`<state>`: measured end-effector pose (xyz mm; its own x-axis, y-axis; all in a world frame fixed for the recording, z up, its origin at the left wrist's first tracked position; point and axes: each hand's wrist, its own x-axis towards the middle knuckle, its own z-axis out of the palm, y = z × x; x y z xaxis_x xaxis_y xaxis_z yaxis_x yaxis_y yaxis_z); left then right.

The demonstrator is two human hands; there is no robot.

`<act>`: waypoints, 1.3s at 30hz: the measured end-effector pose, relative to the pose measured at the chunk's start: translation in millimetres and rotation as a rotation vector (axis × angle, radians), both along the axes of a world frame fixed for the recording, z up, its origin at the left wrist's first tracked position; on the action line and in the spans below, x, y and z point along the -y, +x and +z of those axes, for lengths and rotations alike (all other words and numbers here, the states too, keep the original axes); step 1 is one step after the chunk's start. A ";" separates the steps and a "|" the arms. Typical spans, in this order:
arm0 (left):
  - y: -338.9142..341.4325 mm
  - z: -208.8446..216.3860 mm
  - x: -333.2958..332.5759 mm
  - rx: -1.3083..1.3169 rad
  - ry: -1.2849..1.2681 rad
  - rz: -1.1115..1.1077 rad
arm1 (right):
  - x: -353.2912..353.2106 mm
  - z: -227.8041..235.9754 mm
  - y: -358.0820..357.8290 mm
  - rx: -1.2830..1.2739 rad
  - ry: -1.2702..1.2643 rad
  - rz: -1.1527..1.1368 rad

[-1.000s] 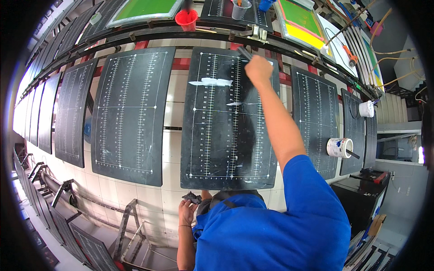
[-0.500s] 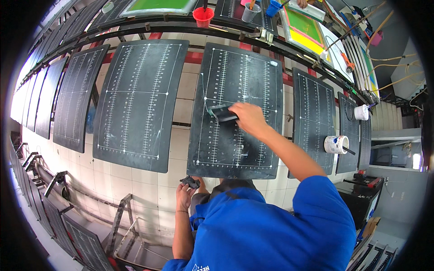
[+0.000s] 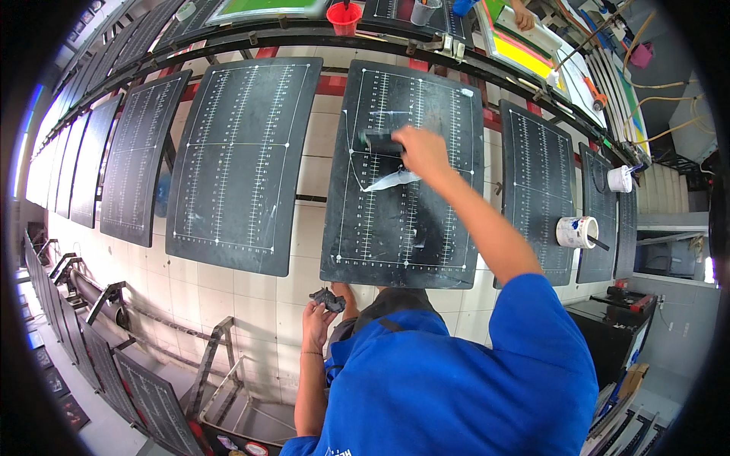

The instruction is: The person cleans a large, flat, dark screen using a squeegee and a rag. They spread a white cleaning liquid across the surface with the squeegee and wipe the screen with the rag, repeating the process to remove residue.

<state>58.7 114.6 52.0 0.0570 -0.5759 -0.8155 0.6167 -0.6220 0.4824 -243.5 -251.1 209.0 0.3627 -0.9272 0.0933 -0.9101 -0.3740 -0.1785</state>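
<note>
A dark board (image 3: 449,228) with white ruled lines and scales lies before me. Above its middle, my right hand (image 3: 426,152) grips a small squeegee (image 3: 386,143) with a black body and a greenish edge, slightly blurred by motion. A whitish wet-looking smear (image 3: 391,180) lies on the board just nearer to me than the squeegee. I cannot tell whether the squeegee's edge touches the board. Down to the left, off the board's near edge, my left hand (image 3: 315,325) holds a crumpled dark rag (image 3: 328,300) between its fingers.
Similar boards stand on both sides, one at the left (image 3: 236,167) and one at the right (image 3: 536,182). A white paint-stained bucket (image 3: 576,232) rests on the right one. Beyond the black rail are a red cup (image 3: 344,19) and another person's hand (image 3: 523,17).
My right hand has moved the squeegee away from me, farther up the board. A whitish smear now shows where the squeegee was near. My left hand still holds the rag.
</note>
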 end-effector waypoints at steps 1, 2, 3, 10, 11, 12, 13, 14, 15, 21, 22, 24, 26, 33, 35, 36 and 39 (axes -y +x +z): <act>-0.2 -5.6 -4.3 -0.012 -0.008 0.016 | -33.8 7.8 0.9 -0.032 0.039 0.018; -1.7 -10.8 -6.8 -0.027 -0.017 0.029 | -68.3 6.5 -4.0 0.009 0.017 0.040; -4.2 -14.0 -8.7 -0.042 -0.017 0.040 | -98.9 2.4 -7.9 0.054 0.002 0.072; -23.8 -12.0 16.4 -0.098 -0.052 -0.048 | -125.8 24.0 -27.9 0.115 0.104 -0.037; -24.9 -11.1 17.7 -0.081 -0.050 -0.080 | -101.7 24.0 -28.4 0.108 0.067 -0.068; -26.1 -10.5 20.4 -0.065 -0.049 -0.118 | -74.7 23.6 -29.4 0.100 0.029 -0.106; -27.7 -9.7 22.9 -0.048 -0.048 -0.157 | -47.1 19.2 -31.6 0.076 -0.017 -0.114; -31.1 -4.4 26.8 -0.038 -0.046 -0.195 | -22.5 14.2 -35.1 0.048 -0.063 -0.126; -35.6 5.1 31.9 -0.030 -0.044 -0.235 | -0.1 10.3 -40.1 0.049 -0.098 -0.114; -51.1 9.8 34.4 -0.035 -0.092 -0.267 | -50.9 -4.9 -20.6 -0.025 -0.028 -0.109; -53.0 9.3 32.6 -0.051 -0.105 -0.258 | -76.8 -6.7 -20.7 0.012 -0.036 -0.089; -53.2 -0.6 28.1 -0.096 -0.117 -0.272 | -128.8 -5.6 -20.1 0.034 -0.013 -0.080; -57.2 -7.7 30.5 -0.127 -0.109 -0.282 | -170.2 0.7 -17.9 0.065 0.006 -0.111; -38.7 -5.4 40.5 -0.122 -0.118 -0.352 | -232.7 16.6 -3.8 0.093 -0.055 -0.220; -28.2 -7.2 39.7 -0.110 -0.120 -0.326 | -257.3 5.0 6.8 0.092 -0.124 -0.211; -23.3 -6.3 40.8 -0.097 -0.105 -0.318 | -265.5 1.5 13.1 0.117 -0.103 -0.175; -6.7 -7.3 38.6 -0.067 -0.092 -0.309 | -263.8 -22.8 18.9 0.107 -0.172 -0.129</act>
<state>52.0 76.0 44.7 -0.1838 -0.6292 -0.7552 0.4380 -0.7402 0.5101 -224.6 12.7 186.2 0.2217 -0.9324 0.2856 -0.9315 -0.2891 -0.2207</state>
